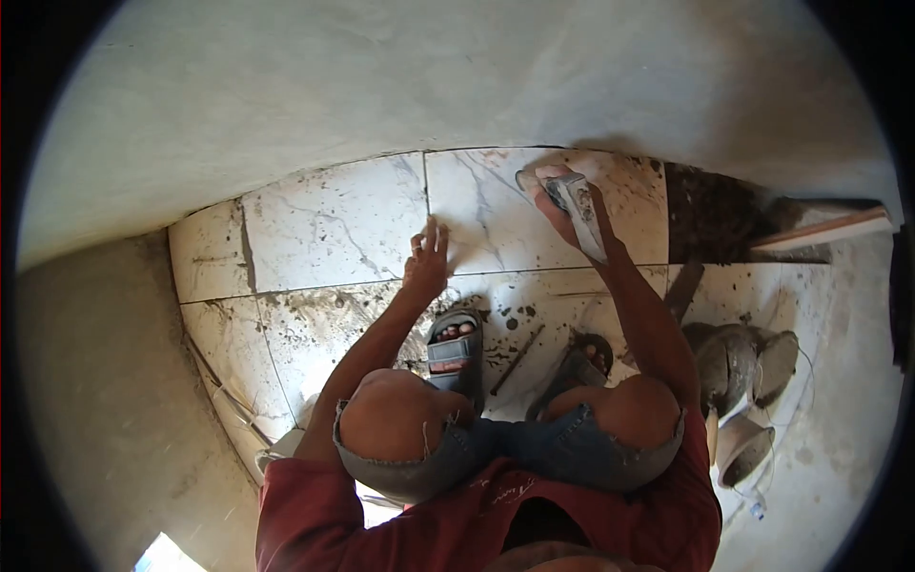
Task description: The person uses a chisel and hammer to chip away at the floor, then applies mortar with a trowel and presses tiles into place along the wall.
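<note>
My left hand (427,259) rests on the marbled white floor tiles (334,214), its fingers stretched out beside the joint between two large tiles. A ring shows on one finger. In my right hand (562,214) is a grey, mortar-smeared block-shaped tool (583,212), held over the tile at the right, near the wall. Its exact kind is hard to make out. My fingers wrap round it and partly hide it. Whether the tool touches the tile cannot be told. Crumbs of mortar lie scattered over the tiles.
Right of the last tile is a dark strip of mortar or soil (703,214), with a board (820,229) beyond it. Dirty buckets (726,367) stand at the right. A thin rod (518,360) lies between my sandalled feet. Walls close off the front and left.
</note>
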`<action>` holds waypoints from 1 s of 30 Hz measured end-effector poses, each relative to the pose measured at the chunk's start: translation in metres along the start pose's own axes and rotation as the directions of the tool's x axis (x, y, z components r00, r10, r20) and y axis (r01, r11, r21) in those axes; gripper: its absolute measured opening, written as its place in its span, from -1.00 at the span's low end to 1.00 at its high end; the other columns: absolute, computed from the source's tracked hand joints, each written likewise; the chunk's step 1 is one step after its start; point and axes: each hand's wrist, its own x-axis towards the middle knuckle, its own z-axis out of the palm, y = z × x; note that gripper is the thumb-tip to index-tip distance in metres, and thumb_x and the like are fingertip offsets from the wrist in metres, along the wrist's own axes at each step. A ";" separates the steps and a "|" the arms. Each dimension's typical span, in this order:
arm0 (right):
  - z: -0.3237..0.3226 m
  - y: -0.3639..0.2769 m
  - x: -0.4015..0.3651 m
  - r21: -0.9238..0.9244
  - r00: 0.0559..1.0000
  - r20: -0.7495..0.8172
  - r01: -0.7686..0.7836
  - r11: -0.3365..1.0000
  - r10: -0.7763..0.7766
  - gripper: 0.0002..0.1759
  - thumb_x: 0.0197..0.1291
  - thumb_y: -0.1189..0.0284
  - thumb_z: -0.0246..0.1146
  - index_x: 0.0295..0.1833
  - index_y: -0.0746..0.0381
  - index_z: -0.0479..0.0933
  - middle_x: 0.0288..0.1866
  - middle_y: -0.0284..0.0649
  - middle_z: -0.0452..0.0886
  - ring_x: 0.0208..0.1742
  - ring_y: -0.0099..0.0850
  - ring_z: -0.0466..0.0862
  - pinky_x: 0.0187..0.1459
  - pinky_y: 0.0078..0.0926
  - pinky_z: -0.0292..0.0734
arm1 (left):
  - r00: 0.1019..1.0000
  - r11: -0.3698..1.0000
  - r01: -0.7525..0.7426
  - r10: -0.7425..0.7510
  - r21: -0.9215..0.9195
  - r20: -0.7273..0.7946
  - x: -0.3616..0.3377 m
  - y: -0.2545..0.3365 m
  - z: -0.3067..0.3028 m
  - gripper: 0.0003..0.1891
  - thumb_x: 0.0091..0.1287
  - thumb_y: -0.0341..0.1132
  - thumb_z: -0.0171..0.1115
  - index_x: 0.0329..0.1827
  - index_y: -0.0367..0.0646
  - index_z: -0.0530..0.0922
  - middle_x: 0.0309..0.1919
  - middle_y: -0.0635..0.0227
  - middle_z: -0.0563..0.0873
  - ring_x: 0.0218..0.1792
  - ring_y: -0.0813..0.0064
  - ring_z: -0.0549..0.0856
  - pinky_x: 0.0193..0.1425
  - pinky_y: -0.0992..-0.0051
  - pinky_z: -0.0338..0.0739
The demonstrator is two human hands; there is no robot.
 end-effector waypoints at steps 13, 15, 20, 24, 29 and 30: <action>0.026 0.026 -0.016 0.323 0.954 -0.112 0.301 0.897 -0.280 -0.71 0.07 0.50 0.32 -0.07 0.28 0.48 -0.20 -0.20 0.59 -0.23 -0.53 0.58 -0.17 -0.63 0.50 | 0.997 0.987 0.076 -0.076 -0.143 0.007 0.003 -0.001 -0.018 -0.01 -0.28 -0.35 0.54 0.33 0.02 0.19 0.40 0.27 0.07 0.18 -0.01 0.27 -0.03 0.10 0.58; 0.021 0.021 -0.023 0.266 0.985 -0.046 0.175 0.948 -0.169 -0.70 0.06 0.49 0.33 -0.08 0.27 0.48 -0.20 -0.19 0.60 -0.23 -0.50 0.59 -0.17 -0.59 0.51 | 0.996 0.988 0.086 -0.084 -0.129 0.019 0.004 0.002 -0.021 -0.01 -0.30 -0.35 0.55 0.32 0.03 0.20 0.38 0.28 0.09 0.18 -0.01 0.28 -0.03 0.11 0.58; 0.033 0.008 -0.038 0.260 0.929 -0.176 0.362 0.895 -0.324 -0.69 0.02 0.47 0.34 -0.09 0.20 0.48 -0.21 -0.17 0.63 -0.26 -0.40 0.65 -0.18 -0.49 0.54 | 0.996 0.988 0.087 -0.086 -0.127 0.012 0.008 0.000 -0.021 -0.01 -0.34 -0.36 0.56 0.29 0.03 0.23 0.36 0.29 0.13 0.17 -0.01 0.31 0.01 0.12 0.58; 0.032 0.003 -0.041 0.125 0.980 0.087 0.167 0.978 -0.179 -0.66 0.11 0.40 0.28 0.00 0.25 0.45 -0.16 -0.10 0.61 -0.20 -0.39 0.63 -0.14 -0.54 0.51 | 0.997 0.989 0.082 -0.083 -0.125 -0.001 0.004 -0.002 -0.024 -0.06 -0.30 -0.31 0.55 0.28 0.03 0.25 0.34 0.27 0.17 0.19 0.01 0.31 0.10 0.10 0.48; 0.032 0.003 -0.041 0.183 0.969 0.153 0.165 0.969 -0.194 -0.66 0.12 0.39 0.28 -0.01 0.29 0.45 -0.13 -0.08 0.60 -0.20 -0.38 0.61 -0.13 -0.51 0.50 | 0.959 0.954 -0.038 -0.049 -0.298 -0.279 -0.036 -0.032 0.011 -0.25 -0.05 -0.29 0.41 0.27 -0.07 0.29 0.33 0.19 0.25 0.27 0.11 0.29 0.25 0.19 0.33; 0.029 0.003 -0.041 0.182 0.965 0.165 0.172 0.968 -0.202 -0.66 0.12 0.39 0.28 -0.01 0.29 0.45 -0.13 -0.08 0.60 -0.20 -0.38 0.61 -0.13 -0.51 0.50 | 0.916 0.947 -0.028 -0.105 -0.321 -0.388 -0.054 -0.041 0.025 -0.32 0.03 -0.29 0.35 0.27 -0.11 0.30 0.32 0.17 0.26 0.29 0.12 0.28 0.30 0.22 0.28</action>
